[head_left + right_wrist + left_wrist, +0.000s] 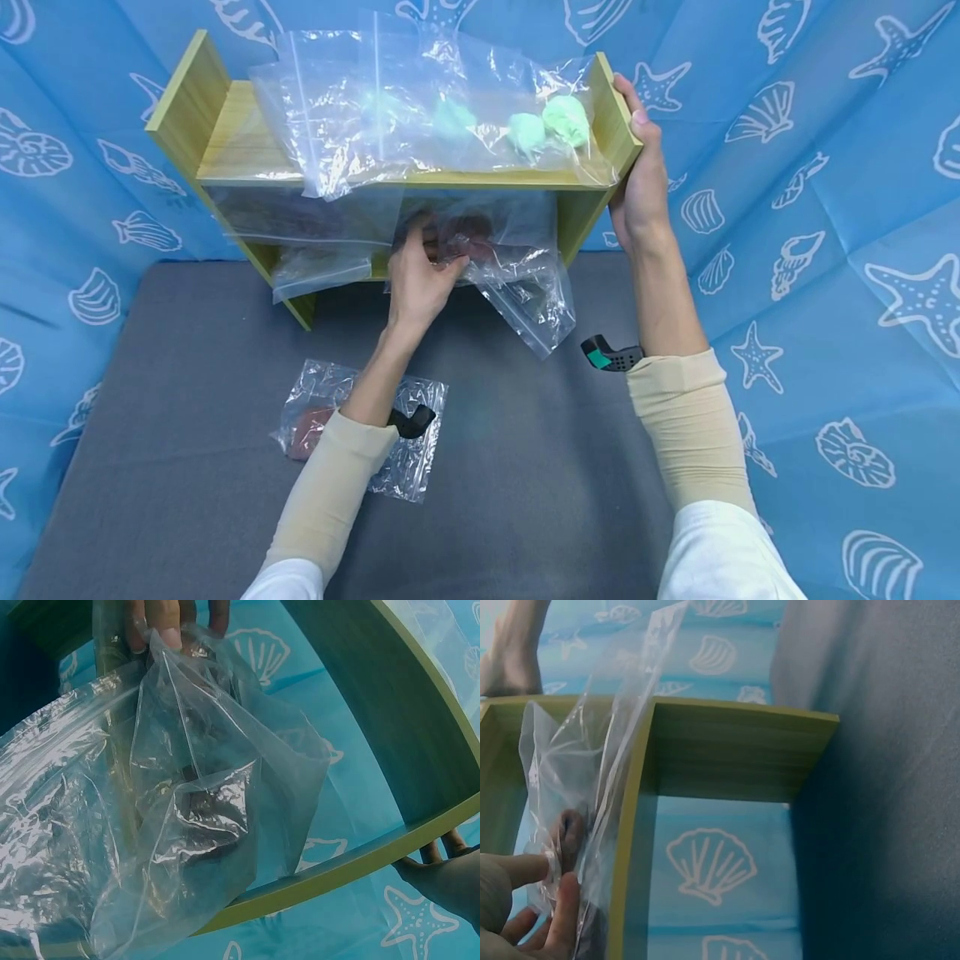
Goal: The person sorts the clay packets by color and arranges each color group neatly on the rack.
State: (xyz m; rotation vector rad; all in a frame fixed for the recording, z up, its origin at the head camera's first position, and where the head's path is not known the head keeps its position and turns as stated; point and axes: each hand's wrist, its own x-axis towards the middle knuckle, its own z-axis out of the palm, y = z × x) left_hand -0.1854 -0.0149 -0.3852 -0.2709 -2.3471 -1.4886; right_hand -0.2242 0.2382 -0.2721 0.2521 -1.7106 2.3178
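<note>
My left hand (pixel 422 279) reaches into the lower level of a wooden shelf (pixel 480 179). Its thumb and fingers pinch a clear zip bag (pixel 525 287) that holds a dark reddish lump (pixel 468 233). In the left wrist view the fingers (pixel 566 904) press the plastic close beside that lump, and the bag stands up against a shelf board. The zip end hangs over the front edge in the head view. My right hand (pixel 645 179) grips the shelf's right side panel (pixel 618 117) from outside, fingertips at its upper edge.
Clear bags with pale green lumps (pixel 566 121) lie on the top level. Another zip bag (pixel 322 271) sticks out at the lower left. On the grey table (pixel 525 467), a bag with a reddish lump (pixel 307 433) lies under my left forearm. A blue shell-patterned curtain (pixel 825 183) surrounds the table.
</note>
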